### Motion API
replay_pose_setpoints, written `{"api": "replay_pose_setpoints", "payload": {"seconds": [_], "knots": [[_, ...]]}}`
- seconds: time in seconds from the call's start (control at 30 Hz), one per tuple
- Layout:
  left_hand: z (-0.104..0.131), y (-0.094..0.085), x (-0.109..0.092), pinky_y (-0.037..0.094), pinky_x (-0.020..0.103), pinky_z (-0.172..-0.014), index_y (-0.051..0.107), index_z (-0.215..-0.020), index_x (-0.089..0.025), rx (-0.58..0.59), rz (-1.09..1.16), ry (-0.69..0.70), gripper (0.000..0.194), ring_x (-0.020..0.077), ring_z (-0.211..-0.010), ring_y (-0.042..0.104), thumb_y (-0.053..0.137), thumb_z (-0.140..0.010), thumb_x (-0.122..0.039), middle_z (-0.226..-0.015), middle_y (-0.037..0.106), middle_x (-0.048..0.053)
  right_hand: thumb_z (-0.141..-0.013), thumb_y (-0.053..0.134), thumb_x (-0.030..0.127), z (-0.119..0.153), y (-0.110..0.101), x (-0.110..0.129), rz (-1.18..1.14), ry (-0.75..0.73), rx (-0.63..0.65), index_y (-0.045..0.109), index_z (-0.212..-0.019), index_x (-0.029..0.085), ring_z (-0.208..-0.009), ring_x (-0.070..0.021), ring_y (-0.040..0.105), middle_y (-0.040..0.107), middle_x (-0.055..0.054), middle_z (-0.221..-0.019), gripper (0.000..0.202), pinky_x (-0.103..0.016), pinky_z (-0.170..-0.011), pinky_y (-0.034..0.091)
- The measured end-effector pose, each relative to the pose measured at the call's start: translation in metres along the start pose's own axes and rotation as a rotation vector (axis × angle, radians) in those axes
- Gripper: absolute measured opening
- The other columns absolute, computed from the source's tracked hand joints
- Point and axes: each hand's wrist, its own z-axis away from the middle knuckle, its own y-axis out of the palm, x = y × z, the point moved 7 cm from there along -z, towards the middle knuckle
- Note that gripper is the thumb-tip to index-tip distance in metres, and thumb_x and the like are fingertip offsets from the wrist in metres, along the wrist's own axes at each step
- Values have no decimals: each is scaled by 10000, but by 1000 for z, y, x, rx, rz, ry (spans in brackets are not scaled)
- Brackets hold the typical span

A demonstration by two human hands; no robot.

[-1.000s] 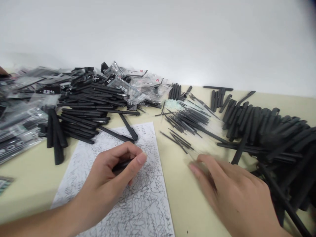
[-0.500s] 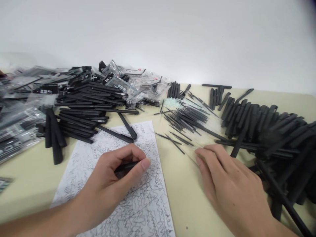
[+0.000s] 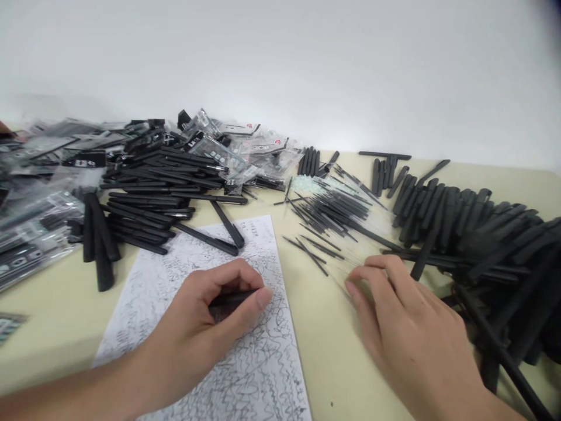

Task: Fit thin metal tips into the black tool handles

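My left hand (image 3: 219, 321) is closed around a black pen part (image 3: 230, 298), held over a white sheet of paper (image 3: 267, 362) covered in scribbles. Most of that part is hidden by the fingers. At the right of the paper my right hand (image 3: 407, 316) pinches the thin, clear end of a pen refill (image 3: 339, 285) between thumb and forefinger, low over the table. Beyond those fingertips lies a loose heap of dark refills (image 3: 333, 210), some with clear ends. Two black pens (image 3: 208, 238) rest across the paper's top edge.
Black pens (image 3: 144, 199) are piled at the back left, beside clear printed packets (image 3: 39, 228). Many black caps or barrels (image 3: 456, 216) lie along the right side. Pale green bits (image 3: 309, 184) sit behind the refills. A white wall (image 3: 280, 70) stands behind the table.
My left hand has shifted slightly right and down, still holding the pen part. My right hand has barely moved; its fingertips stay on the refill end.
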Motion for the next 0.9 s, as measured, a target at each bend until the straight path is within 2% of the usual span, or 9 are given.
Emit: {"api": "replay_pose_setpoints", "payload": {"seconds": [0.2, 0.5, 0.6, 0.73, 0.8, 0.9], "knots": [[-1, 1, 1, 377, 155, -460, 614, -815, -184, 14, 4, -10, 232, 85, -545, 437, 604, -938, -381, -635, 521, -21, -1055, 386, 302, 2, -1, 2, 41, -13, -15, 641, -790, 155, -537, -118, 526, 659, -43, -835, 395, -289, -526, 318], [0, 9, -7, 342, 167, -449, 618, -800, -185, 72, -87, 43, 223, 80, -512, 400, 585, -936, -358, -599, 503, -35, -1055, 390, 285, 2, -4, 6, 49, -52, -27, 671, -833, 152, -570, -127, 537, 679, -46, -896, 382, -299, -549, 334], [2, 10, -8, 338, 185, -456, 622, -799, -186, 46, -123, 52, 231, 89, -521, 419, 578, -932, -369, -597, 526, -29, -1036, 419, 200, 2, -8, 9, 34, -106, -58, 688, -843, 154, -591, -126, 523, 689, -42, -908, 334, -305, -586, 341], [4, 12, -10, 344, 196, -468, 619, -788, -186, 42, -160, 70, 239, 93, -527, 441, 570, -931, -371, -596, 549, -27, -996, 423, 80, 3, -12, 15, 54, -166, -56, 633, -716, 157, -568, -127, 468, 680, -31, -833, 358, -324, -579, 303], [3, 12, -10, 349, 194, -471, 619, -786, -185, 50, -155, 65, 238, 90, -526, 440, 577, -929, -370, -597, 546, -29, -1001, 441, 102, 4, -12, 15, 99, -157, -45, 604, -688, 157, -548, -126, 449, 673, -30, -807, 357, -332, -560, 283], [2, 9, -7, 358, 182, -459, 641, -835, -187, 40, -112, 37, 213, 84, -519, 438, 586, -935, -366, -610, 544, -31, -1023, 447, 167, 5, -11, 13, 139, -108, -54, 632, -767, 146, -506, -118, 443, 695, -31, -852, 317, -327, -523, 284]]}}
